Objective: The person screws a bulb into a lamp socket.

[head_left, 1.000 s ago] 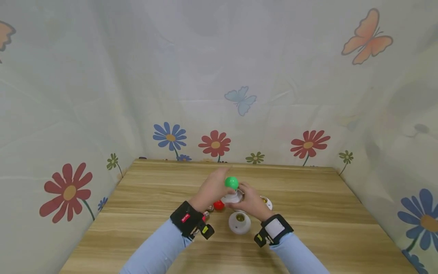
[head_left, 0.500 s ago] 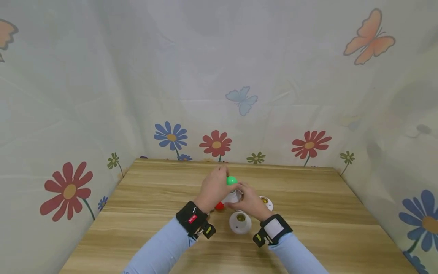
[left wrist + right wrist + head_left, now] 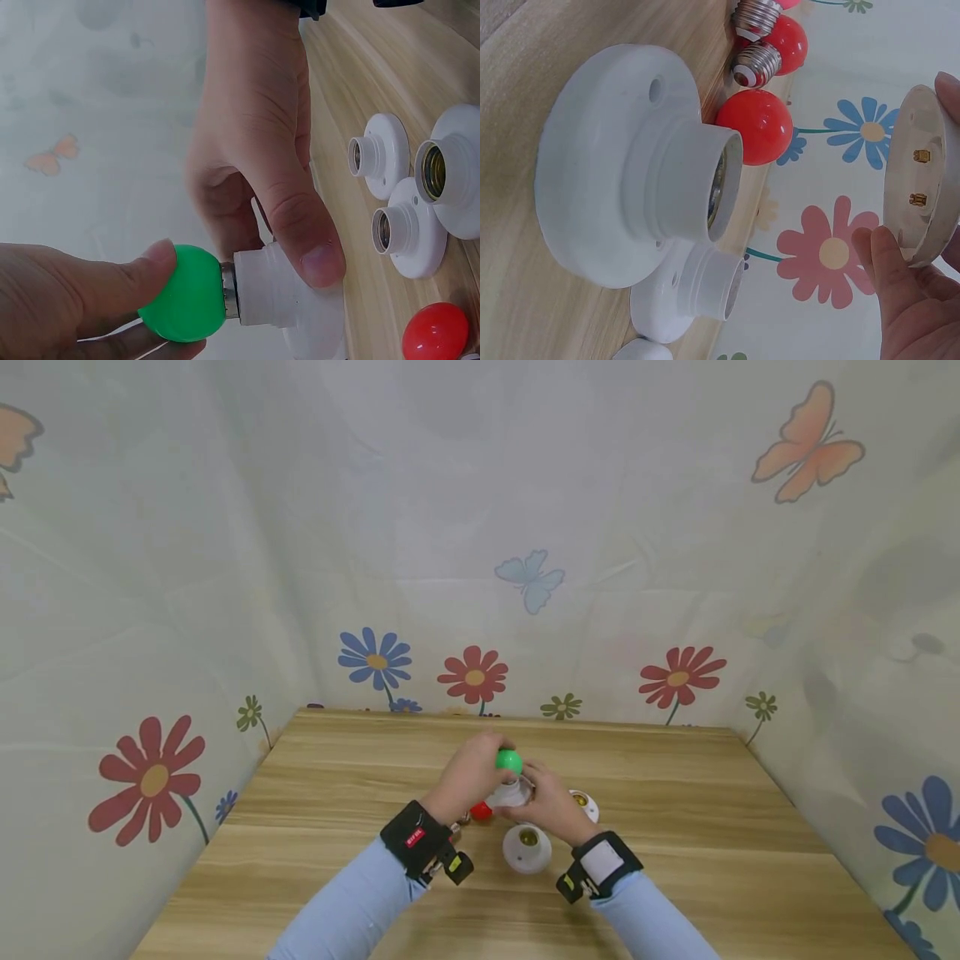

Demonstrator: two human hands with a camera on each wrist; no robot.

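Note:
My left hand (image 3: pixel 474 774) pinches a green light bulb (image 3: pixel 187 292) by its round globe, thumb and fingertips on either side. The bulb's metal screw base enters a white lamp socket (image 3: pixel 262 289), with a band of thread still showing at the collar. My right hand (image 3: pixel 553 806) grips that socket by its round base, thumb pressed along the side. Seen in the right wrist view, the held socket base (image 3: pixel 915 176) is raised off the table, its hollow underside showing two brass terminals. Closest below the hands stands another white lamp socket (image 3: pixel 527 849) with its mouth upward.
More white sockets stand nearby, among them one at right (image 3: pixel 585 804). A red bulb (image 3: pixel 756 126) lies beside the sockets, with other red bulbs and their metal screw bases (image 3: pixel 756 66) behind it. A wooden table (image 3: pixel 675 852) meets a flower-printed cloth backdrop (image 3: pixel 420 593).
My left hand's fingers rolled forward over the green bulb, covering more of it, then came back, uncovering it again. My right hand kept the socket in nearly the same place.

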